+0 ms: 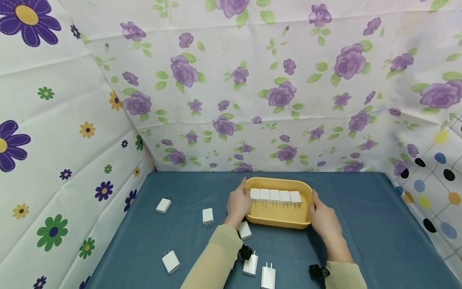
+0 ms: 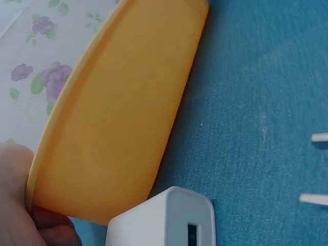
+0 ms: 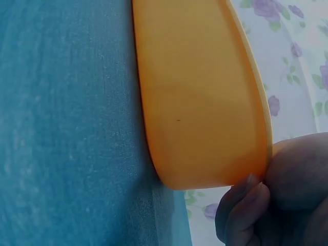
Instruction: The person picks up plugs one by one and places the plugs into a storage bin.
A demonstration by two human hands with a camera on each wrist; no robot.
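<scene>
Two grips: left hand (image 1: 239,203) and right hand (image 1: 326,222) are clasping yellow tray (image 1: 279,222) ends.
Tray's far edge: five chargers (image 1: 274,196) are lining it.
Toward table's (image 1: 375,224) left edge: three loose chargers (image 1: 171,262) are lying.

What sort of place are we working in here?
Probably a makeshift tabletop work booth: rose-print sheeting hangs behind, a blue cloth lies underneath, and white plug-in chargers are scattered on it.
</scene>
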